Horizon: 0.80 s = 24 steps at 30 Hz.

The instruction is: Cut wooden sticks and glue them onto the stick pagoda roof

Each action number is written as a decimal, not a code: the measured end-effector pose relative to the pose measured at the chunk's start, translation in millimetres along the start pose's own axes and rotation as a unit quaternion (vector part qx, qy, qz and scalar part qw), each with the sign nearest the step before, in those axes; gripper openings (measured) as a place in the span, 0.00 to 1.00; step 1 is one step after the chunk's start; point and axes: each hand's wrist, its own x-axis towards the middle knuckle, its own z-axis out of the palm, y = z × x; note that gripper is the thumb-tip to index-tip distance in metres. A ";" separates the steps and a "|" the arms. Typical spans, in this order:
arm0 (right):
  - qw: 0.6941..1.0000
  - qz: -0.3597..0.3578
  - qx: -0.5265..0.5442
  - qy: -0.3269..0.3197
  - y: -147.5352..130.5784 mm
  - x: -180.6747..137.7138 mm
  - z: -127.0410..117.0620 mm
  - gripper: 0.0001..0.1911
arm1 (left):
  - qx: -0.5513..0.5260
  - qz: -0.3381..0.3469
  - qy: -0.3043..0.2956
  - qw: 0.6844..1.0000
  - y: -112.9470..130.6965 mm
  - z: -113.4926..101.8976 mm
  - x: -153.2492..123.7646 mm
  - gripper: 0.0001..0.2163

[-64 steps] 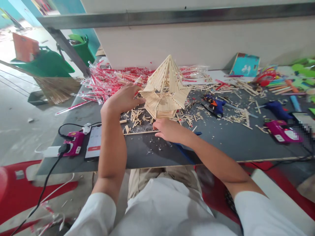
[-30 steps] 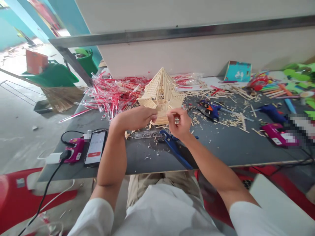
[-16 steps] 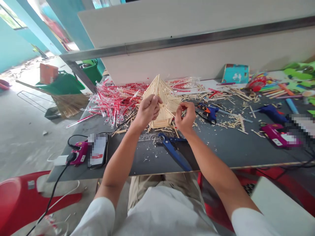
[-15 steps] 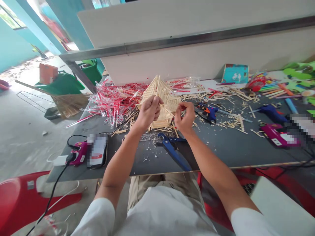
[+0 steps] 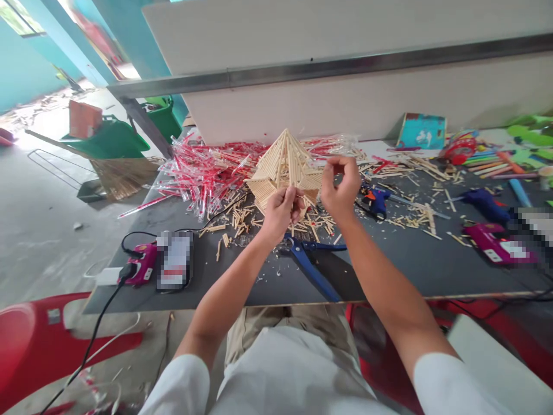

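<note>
A model house (image 5: 285, 155) made of thin pale wooden sticks, with a pointed roof and side wings, stands tilted near the middle of the table. My left hand (image 5: 283, 210) is closed on its near lower edge, thumb on top, and hides part of the front. My right hand (image 5: 341, 187) is raised just right of the model, apart from it, thumb and forefinger pinched together; whatever is between them is too small to make out. Below my hands lies a blue-handled cutter (image 5: 313, 271). A blue glue gun (image 5: 375, 199) rests right of my right hand.
Red-and-clear plastic packets (image 5: 203, 178) heap up at the back left. Stick offcuts litter the table (image 5: 397, 265). A phone (image 5: 175, 259) and a purple power socket (image 5: 144, 262) sit at the left, another purple socket (image 5: 496, 245) and a second glue gun (image 5: 486, 204) at the right.
My left hand has moved down and right from the roof to the model's near edge. My right hand has drawn away to the right and up. The model has turned and tilted.
</note>
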 end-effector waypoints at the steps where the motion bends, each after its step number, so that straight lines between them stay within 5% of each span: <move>1: 1.000 -0.010 -0.002 -0.014 -1.5 11.8 1.2 0.08 | -0.022 -0.010 -0.004 1.000 0.7 0.2 0.2 0.13; 8: 0.994 0.008 -0.017 -0.105 -15.5 72.4 10.8 0.12 | -0.123 -0.088 0.051 0.987 12.8 7.3 2.8 0.14; 15: 0.981 0.060 -0.021 -0.184 -17.2 62.0 25.5 0.04 | -0.074 -0.054 0.061 0.994 7.2 11.0 1.0 0.12; 24: 0.978 0.089 -0.034 -0.184 -32.0 56.4 22.4 0.03 | -0.083 -0.085 0.082 0.989 15.3 13.4 1.5 0.11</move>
